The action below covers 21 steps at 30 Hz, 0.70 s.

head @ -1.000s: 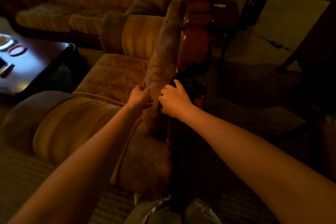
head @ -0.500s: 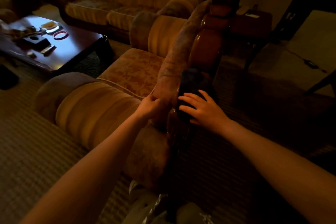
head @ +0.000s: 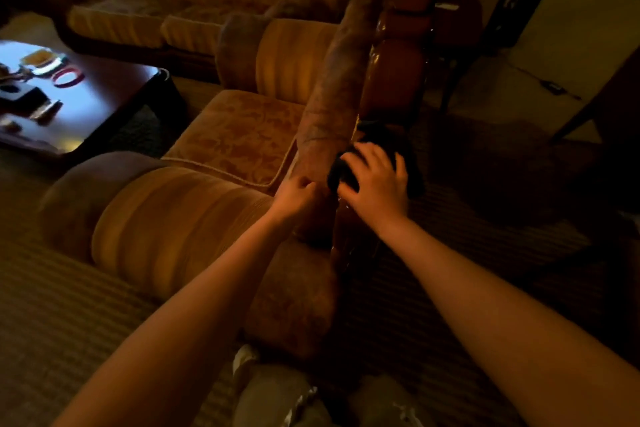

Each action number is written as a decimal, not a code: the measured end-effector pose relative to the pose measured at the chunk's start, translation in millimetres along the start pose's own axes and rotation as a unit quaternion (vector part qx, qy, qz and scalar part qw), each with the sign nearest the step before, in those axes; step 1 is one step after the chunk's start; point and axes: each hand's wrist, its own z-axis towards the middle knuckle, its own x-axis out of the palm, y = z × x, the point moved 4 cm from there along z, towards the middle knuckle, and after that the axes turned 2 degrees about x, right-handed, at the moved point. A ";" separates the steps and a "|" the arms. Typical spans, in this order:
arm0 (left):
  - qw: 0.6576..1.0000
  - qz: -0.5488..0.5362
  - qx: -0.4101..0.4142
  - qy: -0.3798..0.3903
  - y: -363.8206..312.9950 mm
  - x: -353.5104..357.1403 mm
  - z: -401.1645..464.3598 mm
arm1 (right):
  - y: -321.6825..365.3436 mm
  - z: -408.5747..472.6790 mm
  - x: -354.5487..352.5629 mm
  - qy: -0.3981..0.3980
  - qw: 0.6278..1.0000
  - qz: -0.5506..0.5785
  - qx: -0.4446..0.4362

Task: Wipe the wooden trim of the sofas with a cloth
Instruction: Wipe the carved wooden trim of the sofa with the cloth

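Observation:
A golden upholstered armchair (head: 239,135) stands in front of me, seen from behind its backrest. Glossy reddish wooden trim (head: 394,76) runs along the top of the backrest. My right hand (head: 375,180) presses a dark cloth (head: 401,146) onto the lower end of that trim, fingers spread over it. My left hand (head: 298,192) is closed, pinching the fabric edge of the backrest cushion (head: 332,104) just left of the trim. A second sofa (head: 180,7) stands at the back left.
A dark coffee table (head: 104,90) with small items, among them a red ring (head: 67,77), sits at the left. Striped carpet (head: 59,315) covers the floor. A dark side table (head: 457,21) and chair legs stand behind the armchair at the right.
My right hand has slid with the cloth along the lower trim and now lies flatter with fingers spread. My left hand stays pinched on the cushion edge. The view has shifted.

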 end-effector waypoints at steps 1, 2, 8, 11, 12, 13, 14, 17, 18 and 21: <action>1.000 0.011 0.010 0.007 0.8 -0.6 9.4 | 8.5 -8.7 6.1 0.000 0.999 -0.038 -0.038; 1.000 0.011 0.018 0.018 0.1 -2.2 15.6 | 16.4 -18.8 14.8 0.010 0.995 -0.073 -0.073; 0.990 0.066 0.071 0.103 -6.0 -36.2 47.8 | 59.4 -54.2 72.2 0.292 0.899 -0.302 -0.124; 0.980 0.098 0.110 0.135 -8.4 -51.6 60.6 | 67.9 -34.0 66.6 0.241 0.908 -0.322 -0.121; 0.975 0.111 0.124 0.148 -10.4 -54.3 62.3 | 66.7 -28.5 61.6 0.219 0.917 -0.311 -0.117; 0.969 0.123 0.139 0.160 -12.8 -56.0 63.4 | 61.6 -22.2 53.2 0.212 0.927 -0.300 -0.081; 0.964 0.136 0.152 0.171 -15.1 -56.6 64.4 | 54.9 -15.9 41.4 0.181 0.935 -0.302 -0.034; 0.950 0.170 0.189 0.183 -26.0 -53.9 65.1 | 42.3 0.3 2.6 0.071 0.965 -0.233 0.094; 0.945 0.181 0.203 0.181 -30.8 -51.2 64.6 | 37.8 -0.1 -2.2 0.056 0.969 -0.195 0.139; 0.929 0.200 0.252 0.184 -44.6 -39.6 62.5 | 35.1 -3.3 3.4 0.028 0.959 -0.114 0.258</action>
